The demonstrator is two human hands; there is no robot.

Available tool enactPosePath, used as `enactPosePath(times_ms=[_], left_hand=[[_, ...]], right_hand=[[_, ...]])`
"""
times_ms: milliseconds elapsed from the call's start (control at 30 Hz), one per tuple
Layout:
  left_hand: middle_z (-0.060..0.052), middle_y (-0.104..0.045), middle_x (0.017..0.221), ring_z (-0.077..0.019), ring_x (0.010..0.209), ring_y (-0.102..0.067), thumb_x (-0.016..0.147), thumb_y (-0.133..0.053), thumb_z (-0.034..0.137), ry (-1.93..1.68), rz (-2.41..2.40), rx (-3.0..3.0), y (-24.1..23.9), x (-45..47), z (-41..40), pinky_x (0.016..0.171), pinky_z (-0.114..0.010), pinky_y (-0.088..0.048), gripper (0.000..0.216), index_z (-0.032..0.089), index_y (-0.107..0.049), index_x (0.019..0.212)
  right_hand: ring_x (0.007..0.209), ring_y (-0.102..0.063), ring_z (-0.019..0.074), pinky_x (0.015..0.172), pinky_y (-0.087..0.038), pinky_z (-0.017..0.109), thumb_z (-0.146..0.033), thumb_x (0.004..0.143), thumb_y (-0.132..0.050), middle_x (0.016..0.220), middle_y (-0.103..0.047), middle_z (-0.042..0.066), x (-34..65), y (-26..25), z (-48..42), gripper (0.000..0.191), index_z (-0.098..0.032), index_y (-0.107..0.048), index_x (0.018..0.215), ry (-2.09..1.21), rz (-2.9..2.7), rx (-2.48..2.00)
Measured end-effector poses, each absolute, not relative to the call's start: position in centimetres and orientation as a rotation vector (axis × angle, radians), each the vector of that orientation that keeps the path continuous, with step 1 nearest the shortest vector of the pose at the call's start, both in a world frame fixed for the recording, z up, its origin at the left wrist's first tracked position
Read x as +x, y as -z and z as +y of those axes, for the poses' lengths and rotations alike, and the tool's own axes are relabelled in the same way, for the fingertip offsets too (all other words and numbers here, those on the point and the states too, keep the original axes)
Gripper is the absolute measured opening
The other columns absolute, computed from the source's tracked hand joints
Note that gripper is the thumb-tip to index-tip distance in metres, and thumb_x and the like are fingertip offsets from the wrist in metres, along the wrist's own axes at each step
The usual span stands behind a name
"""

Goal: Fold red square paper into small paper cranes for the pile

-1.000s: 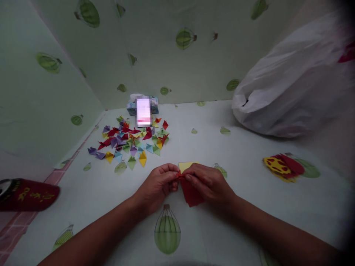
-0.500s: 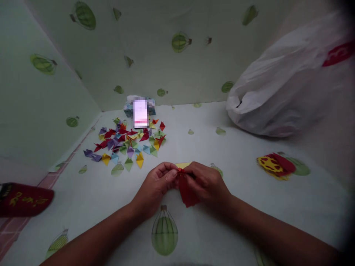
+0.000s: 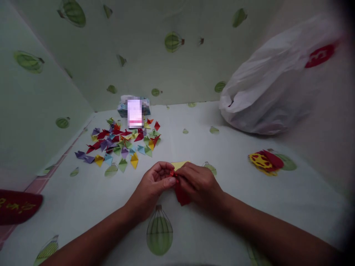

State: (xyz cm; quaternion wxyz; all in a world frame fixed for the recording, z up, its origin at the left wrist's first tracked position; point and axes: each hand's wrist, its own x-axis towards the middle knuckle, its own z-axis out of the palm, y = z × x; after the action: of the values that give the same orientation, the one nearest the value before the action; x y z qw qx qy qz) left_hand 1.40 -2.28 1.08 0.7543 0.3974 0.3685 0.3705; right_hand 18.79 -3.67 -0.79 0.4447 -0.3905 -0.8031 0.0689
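Back wall: one, pale green, printed with scattered green hot-air balloons, several tipped sideways. Left wall: one, same print, meeting the first in a corner I can follow down to the surface. Right wall: one, plain, greyish. Surface covering: pale, balloon-printed. Pink strip: along the left edge, pale-lined. Light: dim.

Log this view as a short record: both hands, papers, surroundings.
Left hand: pinching orange-red piece
Right hand: fingertips at the same piece
By right hand: red paper, yellow paper
Back left: multicoloured folded papers, lit screen before patterned box
Right: white bag; nearer, red and yellow cutouts
Left edge: red object, cut off
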Motion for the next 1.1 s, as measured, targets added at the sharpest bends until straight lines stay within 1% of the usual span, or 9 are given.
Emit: enactPosePath(times_ms=[100,200,300,400,533,733,900,1100], left_hand=[[0.0,-0.062,0.089,-0.0089,0.076,-0.055,0.07,-0.081,0.022,-0.812,0.834,0.871,-1.1,1.4,-2.3,0.071,-0.022,-0.043,0.035,0.017,-0.061,0.099],[0.001,-0.063,0.085,-0.0082,0.074,-0.055,0.074,-0.079,0.022,-0.835,0.857,0.896,-0.9,1.4,-2.3,0.07,-0.021,-0.043,0.029,0.017,-0.062,0.097],[0.002,-0.062,0.078,-0.0075,0.068,-0.055,0.077,-0.077,0.025,-0.841,0.851,0.93,-0.6,1.2,-2.2,0.066,-0.02,-0.043,0.021,0.016,-0.063,0.09],[0.002,-0.062,0.074,-0.0076,0.064,-0.055,0.078,-0.076,0.026,-0.865,0.872,0.972,-0.5,1.0,-2.1,0.064,-0.021,-0.044,0.018,0.015,-0.063,0.085],[0.002,-0.062,0.072,-0.0089,0.065,-0.055,0.078,-0.075,0.025,-0.899,0.901,1.063,-0.5,1.0,-1.9,0.064,-0.022,-0.044,0.015,0.015,-0.064,0.082],[0.0,-0.062,0.074,-0.0119,0.07,-0.056,0.079,-0.072,0.025,-0.904,0.964,1.19,-0.6,0.9,-1.8,0.067,-0.025,-0.045,0.013,0.015,-0.065,0.084],[-0.001,-0.062,0.075,-0.013,0.071,-0.057,0.08,-0.071,0.027,-0.903,0.976,1.232,-0.6,0.8,-1.6,0.068,-0.026,-0.046,0.014,0.015,-0.065,0.084],[0.0,-0.062,0.075,-0.012,0.07,-0.056,0.079,-0.072,0.025,-0.936,0.955,1.221,-0.4,0.8,-1.5,0.068,-0.025,-0.045,0.013,0.016,-0.065,0.084]], right_hand=[[0.061,-0.058,0.0149,0.056,-0.045,0.026,-0.009,0.09,-0.052,0.071,-0.063,0.006,18.8,0.8,-3.7,0.016,-0.012,-0.066,0.082,-0.178,-2.007,-0.969],[0.06,-0.057,0.0152,0.055,-0.044,0.027,-0.009,0.09,-0.051,0.07,-0.063,0.007,18.9,0.7,-3.8,0.018,-0.012,-0.066,0.082,-0.193,-2.023,-0.966],[0.067,-0.06,0.0162,0.06,-0.047,0.028,-0.009,0.092,-0.05,0.076,-0.066,0.008,18.9,0.6,-3.8,0.017,-0.012,-0.066,0.089,-0.279,-1.991,-0.921],[0.073,-0.063,0.0156,0.065,-0.05,0.027,-0.01,0.094,-0.05,0.081,-0.069,0.008,18.9,0.4,-3.7,0.016,-0.012,-0.066,0.096,-0.417,-1.917,-0.879],[0.07,-0.062,0.0136,0.064,-0.048,0.026,-0.016,0.094,-0.054,0.078,-0.068,0.006,19.0,0.0,-3.7,0.014,-0.013,-0.067,0.092,-0.522,-1.836,-0.919],[0.072,-0.062,0.0141,0.065,-0.048,0.027,-0.015,0.088,-0.062,0.079,-0.069,0.006,18.9,-0.1,-3.9,0.005,-0.013,-0.066,0.088,-0.546,-1.815,-0.886],[0.069,-0.06,0.014,0.063,-0.047,0.027,-0.015,0.088,-0.061,0.077,-0.067,0.006,18.9,-0.1,-4.0,0.005,-0.014,-0.065,0.086,-0.533,-1.814,-0.915],[0.069,-0.06,0.0141,0.062,-0.048,0.027,-0.015,0.09,-0.056,0.076,-0.066,0.005,18.9,-0.5,-4.1,0.009,-0.015,-0.065,0.087,-0.548,-1.831,-0.921]])
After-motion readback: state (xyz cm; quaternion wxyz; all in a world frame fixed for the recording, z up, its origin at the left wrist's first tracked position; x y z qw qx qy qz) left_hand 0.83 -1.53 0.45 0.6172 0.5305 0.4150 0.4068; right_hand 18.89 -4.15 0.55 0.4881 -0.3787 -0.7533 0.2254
